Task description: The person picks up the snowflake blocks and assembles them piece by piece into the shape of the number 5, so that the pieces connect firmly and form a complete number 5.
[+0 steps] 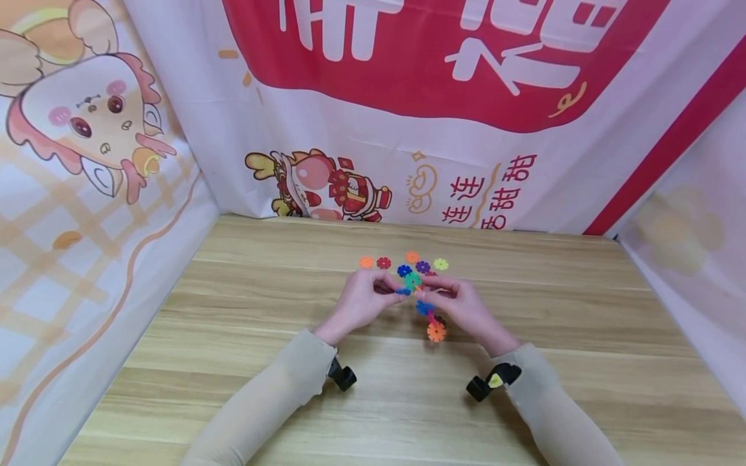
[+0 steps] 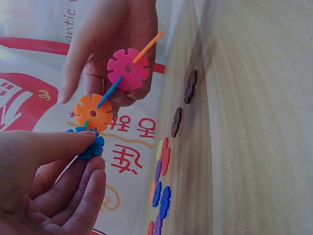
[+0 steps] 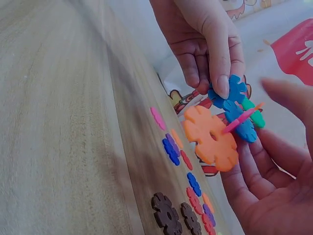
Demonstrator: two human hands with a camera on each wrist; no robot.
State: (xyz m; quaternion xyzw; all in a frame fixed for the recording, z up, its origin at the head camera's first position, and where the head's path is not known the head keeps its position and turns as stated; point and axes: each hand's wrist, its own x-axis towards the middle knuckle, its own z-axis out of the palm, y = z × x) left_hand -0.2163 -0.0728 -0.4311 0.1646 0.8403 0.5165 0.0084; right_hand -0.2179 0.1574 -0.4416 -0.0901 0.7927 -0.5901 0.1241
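1. Beige sleeve (image 1: 262, 401) of the left arm lies closest to the lens, running over the wooden table (image 1: 396, 408) toward a black wrist camera (image 1: 344, 377) behind the left fingers.
2. Left hand (image 1: 361, 301): thumb and fingers are pressed together on a blue disc (image 2: 94, 151), gripping it firmly; the other fingers bend beneath.
3. Flat on the table, just beyond the left fingers, lie a loose orange disc (image 1: 366, 262) and, to its right, a dark red disc (image 1: 383, 263).
4. Between the two hands' fingertips, raised off the table, is a chain of slotted discs (image 3: 244, 129). It includes the gripped blue piece, a green disc (image 1: 412, 280), another blue piece, a pink disc (image 2: 128, 58) and an end orange piece (image 3: 222, 149), which hangs on the body side of the right fingertips.
5. Past the fingertips lie a dark blue disc (image 1: 405, 271), a purple disc (image 1: 422, 266) and a yellow disc (image 1: 441, 264).
6. Right hand (image 1: 463, 307): one digit stands well parted from the rest, which bend loosely beside the chain; whether they touch it, I cannot tell.
7. Below the right fingers, two brown discs (image 3: 167, 215) rest on the table.
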